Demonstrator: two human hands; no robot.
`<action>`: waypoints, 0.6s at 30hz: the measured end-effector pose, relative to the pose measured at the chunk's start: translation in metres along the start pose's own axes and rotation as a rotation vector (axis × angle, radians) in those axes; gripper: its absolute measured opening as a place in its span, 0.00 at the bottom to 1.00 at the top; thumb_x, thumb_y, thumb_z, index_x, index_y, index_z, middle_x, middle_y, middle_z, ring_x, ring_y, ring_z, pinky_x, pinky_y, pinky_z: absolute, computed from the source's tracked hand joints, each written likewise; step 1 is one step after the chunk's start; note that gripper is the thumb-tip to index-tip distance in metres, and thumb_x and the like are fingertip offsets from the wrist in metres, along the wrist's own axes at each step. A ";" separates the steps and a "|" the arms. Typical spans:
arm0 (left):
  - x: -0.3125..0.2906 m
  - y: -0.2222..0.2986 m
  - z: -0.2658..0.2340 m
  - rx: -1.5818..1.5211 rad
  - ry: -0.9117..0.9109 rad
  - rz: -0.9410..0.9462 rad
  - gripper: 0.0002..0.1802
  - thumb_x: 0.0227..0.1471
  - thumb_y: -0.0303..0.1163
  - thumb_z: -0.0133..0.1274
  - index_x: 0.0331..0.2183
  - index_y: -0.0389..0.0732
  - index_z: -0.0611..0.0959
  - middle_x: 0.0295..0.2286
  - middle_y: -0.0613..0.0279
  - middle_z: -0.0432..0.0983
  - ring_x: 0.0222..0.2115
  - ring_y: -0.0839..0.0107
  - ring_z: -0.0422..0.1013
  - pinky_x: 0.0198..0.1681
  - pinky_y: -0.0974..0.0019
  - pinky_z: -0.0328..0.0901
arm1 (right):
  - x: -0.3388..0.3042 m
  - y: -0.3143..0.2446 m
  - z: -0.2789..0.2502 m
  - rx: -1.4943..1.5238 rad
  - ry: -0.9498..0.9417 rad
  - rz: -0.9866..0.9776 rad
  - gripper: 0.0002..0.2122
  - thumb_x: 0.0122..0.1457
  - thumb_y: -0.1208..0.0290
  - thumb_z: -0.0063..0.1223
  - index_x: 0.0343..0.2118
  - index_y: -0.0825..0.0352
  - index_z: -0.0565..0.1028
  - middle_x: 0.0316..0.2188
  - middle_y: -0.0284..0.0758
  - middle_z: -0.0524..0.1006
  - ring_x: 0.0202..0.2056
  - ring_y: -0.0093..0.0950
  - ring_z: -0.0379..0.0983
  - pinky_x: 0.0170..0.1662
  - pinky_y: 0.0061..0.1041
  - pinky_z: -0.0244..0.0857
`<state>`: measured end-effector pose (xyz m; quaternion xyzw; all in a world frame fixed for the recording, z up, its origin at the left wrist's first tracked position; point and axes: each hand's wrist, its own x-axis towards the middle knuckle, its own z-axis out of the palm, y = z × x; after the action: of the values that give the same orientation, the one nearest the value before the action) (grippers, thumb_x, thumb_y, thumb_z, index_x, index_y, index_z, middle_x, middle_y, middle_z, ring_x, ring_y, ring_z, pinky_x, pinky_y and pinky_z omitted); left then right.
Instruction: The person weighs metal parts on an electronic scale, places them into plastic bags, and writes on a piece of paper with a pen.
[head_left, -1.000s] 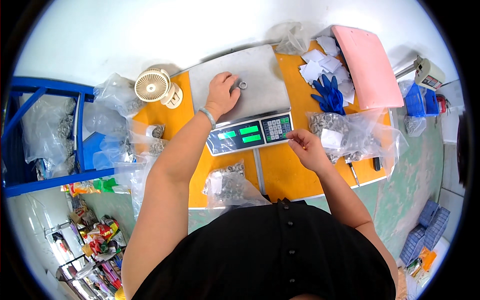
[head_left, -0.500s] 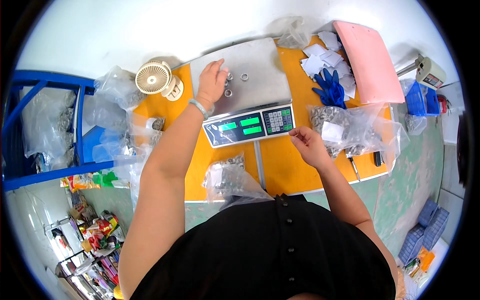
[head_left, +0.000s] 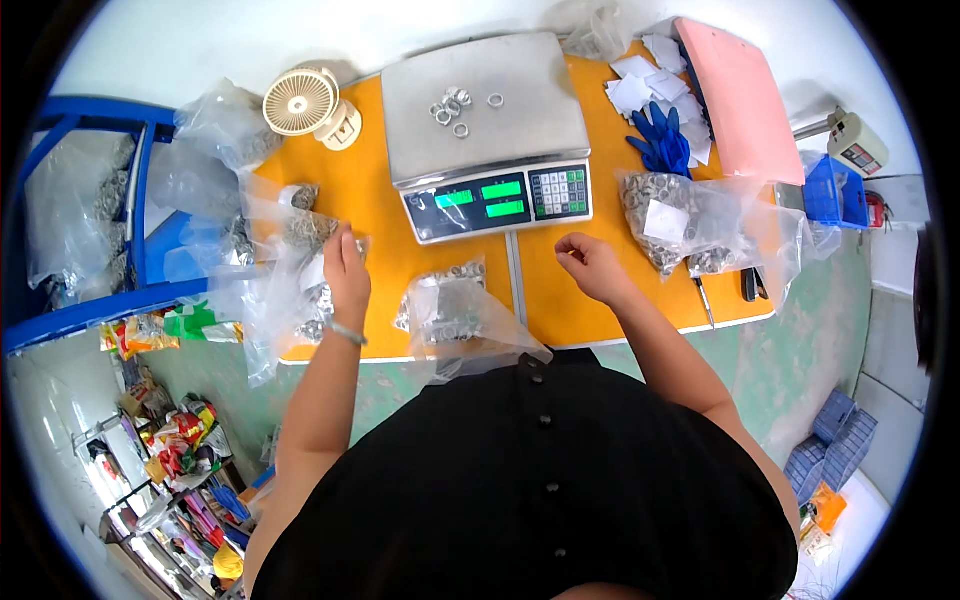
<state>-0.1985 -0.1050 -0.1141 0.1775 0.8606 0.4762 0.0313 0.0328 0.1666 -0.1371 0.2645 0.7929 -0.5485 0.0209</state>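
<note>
Several metal rings (head_left: 452, 104) lie loosely on the steel pan (head_left: 540, 120) of a counting scale, whose display panel (head_left: 468, 207) glows green. My left hand (head_left: 347, 283), a bracelet at its wrist, is beside clear bags of metal parts (head_left: 316, 300) on the table's left; its fingers are stretched out, and I cannot tell whether they touch the plastic. Right of the scale's front corner, my right hand (head_left: 597, 270) hovers with fingers curled together; anything inside them is hidden. Between the hands, near the table edge, rests another clear bag of metal rings (head_left: 450, 300).
A beige fan (head_left: 303, 103) stands at the back left. To the right are blue gloves (head_left: 661, 140), paper slips (head_left: 632, 95), a pink board (head_left: 740, 110), filled bags (head_left: 655, 215), a pen (head_left: 705, 302) and a stapler-like black object (head_left: 752, 284). A blue rack (head_left: 140, 210) borders the left side.
My left hand has left the scale pan and come down to the bags at the left; more rings show on the pan. My right hand has shifted slightly left.
</note>
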 end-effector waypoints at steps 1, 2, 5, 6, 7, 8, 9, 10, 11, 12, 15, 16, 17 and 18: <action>-0.023 -0.009 -0.008 0.021 0.021 -0.023 0.17 0.55 0.34 0.39 0.40 0.31 0.73 0.37 0.50 0.71 0.36 0.63 0.68 0.42 0.66 0.60 | -0.001 -0.002 0.003 -0.020 -0.015 0.001 0.09 0.50 0.71 0.49 0.33 0.70 0.73 0.29 0.42 0.75 0.30 0.34 0.72 0.34 0.27 0.66; -0.047 -0.017 -0.014 0.078 0.022 -0.071 0.17 0.55 0.33 0.39 0.39 0.31 0.74 0.37 0.51 0.71 0.36 0.63 0.68 0.43 0.66 0.60 | -0.002 -0.003 0.006 -0.041 -0.028 0.004 0.10 0.50 0.71 0.49 0.33 0.70 0.73 0.29 0.42 0.75 0.31 0.35 0.72 0.35 0.27 0.66; -0.110 -0.034 -0.020 0.109 -0.031 -0.305 0.17 0.55 0.34 0.39 0.39 0.30 0.73 0.37 0.51 0.71 0.38 0.63 0.67 0.44 0.67 0.59 | -0.003 0.005 0.018 -0.100 -0.021 -0.041 0.13 0.50 0.72 0.47 0.39 0.68 0.70 0.28 0.43 0.75 0.31 0.38 0.72 0.35 0.30 0.66; -0.129 -0.041 -0.019 0.062 -0.059 -0.342 0.17 0.55 0.34 0.39 0.40 0.31 0.73 0.37 0.50 0.70 0.39 0.63 0.67 0.44 0.67 0.59 | -0.004 0.004 0.019 -0.145 -0.039 -0.049 0.15 0.50 0.72 0.46 0.42 0.68 0.67 0.27 0.43 0.75 0.31 0.39 0.72 0.35 0.31 0.66; -0.146 -0.048 -0.016 0.014 -0.085 -0.379 0.17 0.55 0.34 0.39 0.40 0.31 0.73 0.37 0.50 0.70 0.40 0.63 0.66 0.45 0.67 0.59 | -0.004 0.003 0.020 -0.190 -0.058 -0.060 0.18 0.50 0.73 0.45 0.46 0.67 0.65 0.27 0.44 0.75 0.30 0.40 0.72 0.35 0.32 0.66; -0.157 -0.053 -0.015 -0.033 -0.110 -0.415 0.18 0.55 0.35 0.39 0.40 0.31 0.73 0.38 0.50 0.70 0.40 0.63 0.66 0.45 0.67 0.59 | -0.004 0.003 0.021 -0.235 -0.076 -0.072 0.21 0.50 0.73 0.45 0.49 0.66 0.62 0.26 0.44 0.75 0.30 0.40 0.72 0.34 0.34 0.66; -0.164 -0.060 -0.013 -0.062 -0.138 -0.414 0.18 0.55 0.35 0.39 0.41 0.31 0.72 0.38 0.50 0.70 0.40 0.63 0.66 0.45 0.67 0.59 | -0.002 0.003 0.021 -0.299 -0.078 -0.059 0.23 0.50 0.73 0.44 0.52 0.64 0.59 0.26 0.45 0.74 0.29 0.41 0.72 0.34 0.35 0.65; -0.169 -0.062 -0.011 -0.091 -0.166 -0.413 0.18 0.55 0.35 0.39 0.41 0.31 0.72 0.38 0.50 0.70 0.41 0.63 0.66 0.45 0.67 0.59 | 0.001 0.002 0.021 -0.363 -0.078 -0.045 0.25 0.50 0.73 0.44 0.54 0.63 0.56 0.26 0.46 0.74 0.28 0.41 0.72 0.33 0.36 0.65; -0.172 -0.065 -0.010 -0.120 -0.194 -0.411 0.18 0.55 0.35 0.39 0.41 0.31 0.72 0.38 0.50 0.69 0.41 0.63 0.65 0.45 0.67 0.59 | 0.004 0.002 0.021 -0.426 -0.078 -0.031 0.27 0.50 0.73 0.43 0.56 0.61 0.53 0.25 0.47 0.74 0.28 0.42 0.71 0.33 0.37 0.65; -0.174 -0.068 -0.010 -0.088 -0.177 -0.407 0.18 0.55 0.35 0.40 0.41 0.32 0.72 0.38 0.50 0.70 0.40 0.63 0.66 0.45 0.66 0.59 | 0.005 0.001 0.019 -0.502 -0.076 -0.004 0.28 0.50 0.73 0.43 0.57 0.60 0.51 0.25 0.47 0.74 0.27 0.42 0.71 0.32 0.38 0.65; -0.172 -0.074 -0.014 -0.099 -0.155 -0.477 0.18 0.55 0.35 0.40 0.40 0.32 0.73 0.38 0.50 0.70 0.39 0.64 0.66 0.44 0.67 0.59 | 0.013 -0.015 0.013 -0.682 -0.066 0.036 0.31 0.50 0.71 0.44 0.58 0.58 0.48 0.24 0.48 0.74 0.26 0.43 0.71 0.30 0.39 0.65; -0.168 -0.064 -0.015 -0.105 -0.158 -0.461 0.18 0.55 0.36 0.40 0.40 0.32 0.73 0.37 0.51 0.71 0.38 0.65 0.66 0.43 0.68 0.59 | 0.017 -0.014 0.010 -0.715 -0.043 0.041 0.32 0.50 0.70 0.45 0.58 0.57 0.47 0.23 0.48 0.74 0.26 0.44 0.71 0.30 0.39 0.65; -0.165 -0.057 -0.016 -0.105 -0.162 -0.456 0.18 0.55 0.36 0.40 0.40 0.32 0.73 0.36 0.52 0.71 0.38 0.66 0.66 0.43 0.69 0.59 | 0.020 -0.016 0.008 -0.745 -0.025 0.040 0.33 0.50 0.69 0.47 0.58 0.56 0.46 0.22 0.48 0.74 0.25 0.44 0.71 0.29 0.39 0.65; -0.162 -0.050 -0.017 -0.105 -0.167 -0.452 0.18 0.55 0.36 0.40 0.40 0.32 0.73 0.36 0.52 0.71 0.38 0.66 0.66 0.43 0.69 0.59 | 0.023 -0.017 0.006 -0.774 -0.015 0.051 0.31 0.51 0.69 0.45 0.58 0.56 0.48 0.24 0.47 0.74 0.26 0.43 0.72 0.30 0.39 0.65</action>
<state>-0.0642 -0.1975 -0.1646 0.0174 0.8471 0.4848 0.2172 0.0043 0.1662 -0.1317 0.2526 0.9342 -0.2101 0.1388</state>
